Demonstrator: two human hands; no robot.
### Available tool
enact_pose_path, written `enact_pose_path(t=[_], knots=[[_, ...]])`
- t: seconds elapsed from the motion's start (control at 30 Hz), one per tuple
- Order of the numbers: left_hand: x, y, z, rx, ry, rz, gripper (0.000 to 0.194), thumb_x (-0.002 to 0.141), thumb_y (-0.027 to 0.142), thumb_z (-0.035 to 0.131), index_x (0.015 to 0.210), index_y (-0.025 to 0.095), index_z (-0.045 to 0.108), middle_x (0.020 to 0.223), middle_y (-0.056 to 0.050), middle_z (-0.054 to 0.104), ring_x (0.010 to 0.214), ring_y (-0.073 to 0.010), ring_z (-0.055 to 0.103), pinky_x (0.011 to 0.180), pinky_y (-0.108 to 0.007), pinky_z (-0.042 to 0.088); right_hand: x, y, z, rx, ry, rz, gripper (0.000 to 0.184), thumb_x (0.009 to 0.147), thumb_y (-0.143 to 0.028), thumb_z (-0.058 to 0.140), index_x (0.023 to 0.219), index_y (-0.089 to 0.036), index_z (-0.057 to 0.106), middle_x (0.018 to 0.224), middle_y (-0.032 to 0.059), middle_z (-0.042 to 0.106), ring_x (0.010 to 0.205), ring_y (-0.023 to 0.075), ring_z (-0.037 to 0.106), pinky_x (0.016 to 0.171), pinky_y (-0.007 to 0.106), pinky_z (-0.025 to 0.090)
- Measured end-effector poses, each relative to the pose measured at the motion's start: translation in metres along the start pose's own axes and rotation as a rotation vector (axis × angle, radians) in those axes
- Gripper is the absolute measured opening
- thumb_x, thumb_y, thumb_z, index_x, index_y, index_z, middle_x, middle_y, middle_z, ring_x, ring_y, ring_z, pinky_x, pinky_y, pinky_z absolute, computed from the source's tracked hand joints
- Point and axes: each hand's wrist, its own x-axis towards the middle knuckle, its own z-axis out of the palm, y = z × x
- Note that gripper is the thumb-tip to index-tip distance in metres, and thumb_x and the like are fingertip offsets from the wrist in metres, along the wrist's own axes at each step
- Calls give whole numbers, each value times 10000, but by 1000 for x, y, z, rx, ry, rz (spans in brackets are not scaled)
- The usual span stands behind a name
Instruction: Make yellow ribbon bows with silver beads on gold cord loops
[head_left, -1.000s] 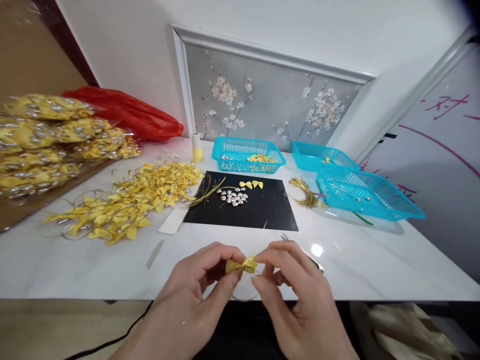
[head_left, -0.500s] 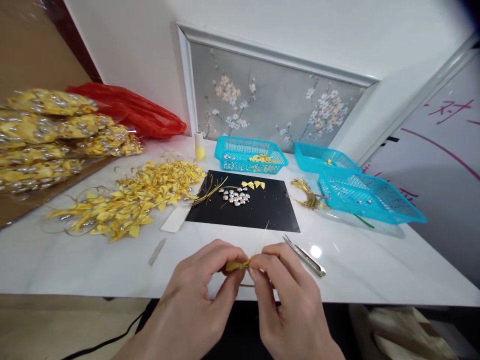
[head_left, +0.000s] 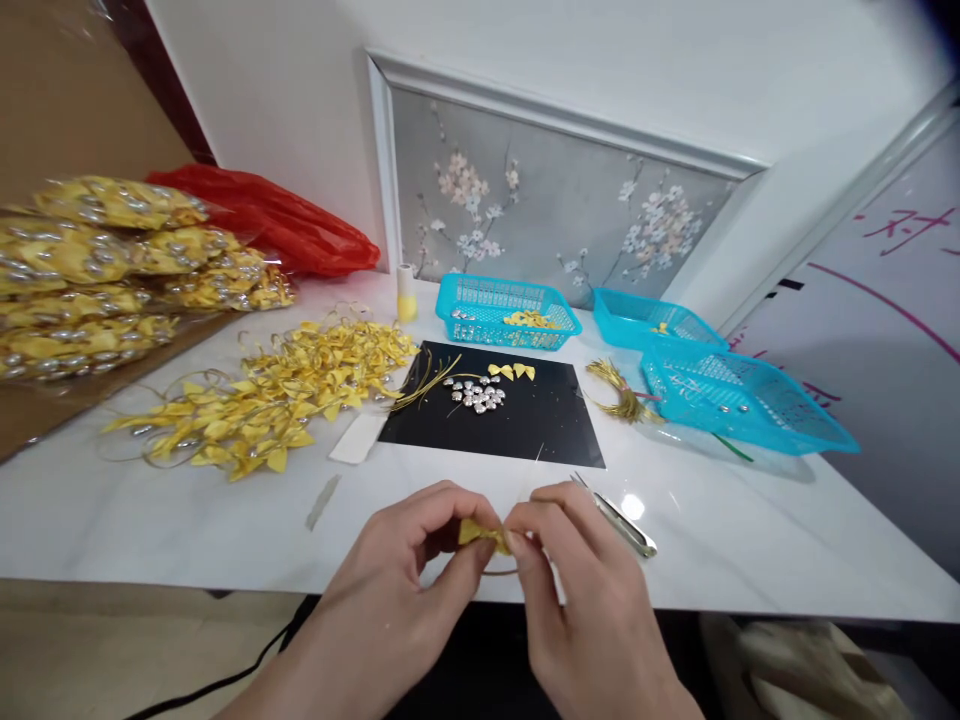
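My left hand (head_left: 405, 580) and my right hand (head_left: 577, 590) meet at the white table's front edge. Together they pinch a small yellow ribbon bow (head_left: 480, 535) with a thin gold wire looping below it. Just right of my right hand lie silver snips (head_left: 619, 517). Farther back a black mat (head_left: 495, 415) carries a cluster of silver beads (head_left: 474, 396), two yellow bows (head_left: 513, 371) and a few gold wires (head_left: 420, 382).
A heap of finished yellow bows (head_left: 270, 395) lies left. Bagged bows (head_left: 112, 280) are stacked far left by a red plastic bag (head_left: 277, 220). Three turquoise baskets (head_left: 742, 400) stand at the back and right, next to a gold wire bundle (head_left: 619, 392). A floral panel leans on the wall.
My hands have closed in on the bow, covering more of it. The view has shifted slightly, and the snips now show beside my right hand.
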Motion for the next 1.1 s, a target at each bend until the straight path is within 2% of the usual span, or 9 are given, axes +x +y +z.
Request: enact_pose_path(t=[0.13,0.27,0.43,0.5,0.6,0.77,0.9,1.03,1.1], knots=[[-2,0,-2,-29,12,-20,107,867,238,568,787,248,638,698,54,607,644,-129,565,619,-210,478,-3,5,-10,305,-45,228,202,975,-196,493,1152,-251,573,1029,44,609,849,152,635,713,249,538],[-5,-3,-4,-53,-19,-24,86,888,253,570,868,271,651,764,47,661,704,-134,616,645,-197,500,-1,2,-12,563,-185,482,157,975,-328,523,1073,-244,611,930,26,643,781,152,631,648,239,533],[-10,-12,-14,-171,-79,-49,190,912,336,604,1102,333,619,1008,31,715,902,-141,685,759,-167,553,4,0,-9,562,-222,463,122,957,-259,526,889,-210,616,802,2,633,716,129,590,631,223,476],[-10,-15,-20,-179,-62,-80,214,910,388,611,1119,346,627,970,35,725,859,-132,696,732,-151,558,6,0,-9,525,-203,444,118,952,-243,522,885,-208,613,788,-4,621,696,122,575,614,217,457],[-7,-13,-24,-175,-65,-132,192,912,417,598,1058,320,677,770,44,707,715,-126,682,661,-159,562,7,1,-9,482,-206,418,115,948,-235,523,880,-208,612,776,-3,609,686,122,565,572,212,428],[2,-5,-17,-236,-108,-157,127,847,355,673,854,243,733,751,23,729,670,-129,671,600,-164,551,4,2,-6,541,-209,469,98,968,-277,520,955,-224,601,743,-10,599,604,113,558,528,210,439],[2,-9,-13,-168,35,-92,86,811,306,690,811,255,759,688,30,737,607,-128,663,548,-159,545,0,2,-8,756,-158,602,169,986,-354,533,1118,-249,544,679,-39,609,558,103,596,558,201,504],[-2,-12,-12,5,284,43,82,767,250,702,776,289,774,708,45,779,610,-134,700,558,-155,553,-3,-4,-8,940,-82,648,225,966,-395,583,1133,-249,545,796,-3,693,658,116,671,673,226,568],[-3,-11,-12,100,355,108,90,757,242,703,750,298,773,717,55,789,602,-129,711,561,-150,549,-5,-8,-5,997,-36,698,247,951,-407,609,1134,-249,555,871,13,703,707,123,679,721,246,580]])
